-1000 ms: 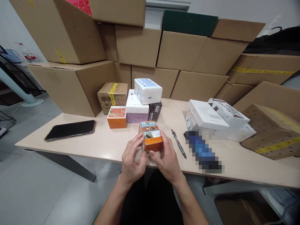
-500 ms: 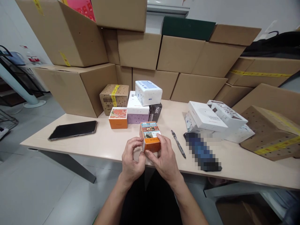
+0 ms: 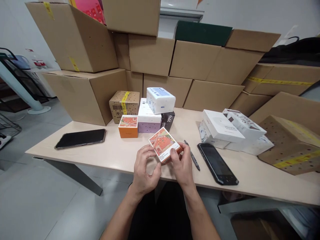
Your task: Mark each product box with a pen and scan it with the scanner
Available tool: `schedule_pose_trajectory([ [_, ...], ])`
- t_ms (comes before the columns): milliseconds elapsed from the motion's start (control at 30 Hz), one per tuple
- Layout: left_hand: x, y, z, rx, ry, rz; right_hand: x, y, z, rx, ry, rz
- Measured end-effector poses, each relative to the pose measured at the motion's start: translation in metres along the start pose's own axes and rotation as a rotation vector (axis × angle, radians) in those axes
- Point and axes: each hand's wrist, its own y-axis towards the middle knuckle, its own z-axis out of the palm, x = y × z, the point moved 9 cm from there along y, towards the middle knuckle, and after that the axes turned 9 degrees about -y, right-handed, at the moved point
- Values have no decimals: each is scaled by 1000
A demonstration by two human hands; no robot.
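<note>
I hold a small orange picture box [image 3: 163,146] just below the centre of the frame, near the front edge of the light wooden table [image 3: 120,156]. It is tilted, one corner pointing up the frame, with its white-bordered orange picture turned upward. My right hand [image 3: 183,166] grips it at the lower right, thumb flat on the printed face and fingers round the side. My left hand [image 3: 146,170] is half curled at its left edge, thumb and fingers spread apart; I cannot quite tell whether those fingertips press on the box or only hover beside it.

A grey pen [image 3: 194,161] lies just beside my right hand, its upper end partly behind my fingers. Further right, a black rugged phone [image 3: 218,164] lies screen up, below some white boxes [image 3: 222,127]. At the left of the frame lies another black phone [image 3: 80,138] in a clear-edged case.

Above my hands, left of centre, sits a second orange box [image 3: 128,131] in front of a dotted carton [image 3: 117,108] with yellow tape. To its right, a white tissue pack [image 3: 161,103] rests on a white-and-lilac box [image 3: 149,126], beside a black box [image 3: 168,120] marked 20%. Large cardboard boxes [image 3: 151,55] fill the upper middle.
</note>
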Motion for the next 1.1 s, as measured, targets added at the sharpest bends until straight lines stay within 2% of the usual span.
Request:
schedule_pose_trajectory([
  [100, -3, 4, 7, 76, 85, -11, -4, -1, -1, 39, 28, 44],
  [333, -8, 5, 16, 145, 184, 33, 15, -4, -19, -17, -268, -114],
  [500, -6, 5, 16, 151, 214, 26, 17, -11, -19, 73, -398, -142],
  [633, -4, 3, 14, 141, 200, -1, 11, -16, -15, 238, -357, -173],
  [700, -4, 2, 14, 139, 198, -5, 8, -12, -25, 198, -351, -176],
  [767, -4, 2, 15, 136, 199, -2, 4, -6, -43, 75, -500, -132],
  [833, -4, 2, 15, 133, 200, 0, -2, 1, -55, 20, -760, -43],
  [967, -6, 4, 15, 134, 202, 6, -14, 10, -55, 195, -1149, 114],
  [1100, -5, 3, 15, 138, 202, 0, -19, 15, -50, 313, -1261, 162],
])
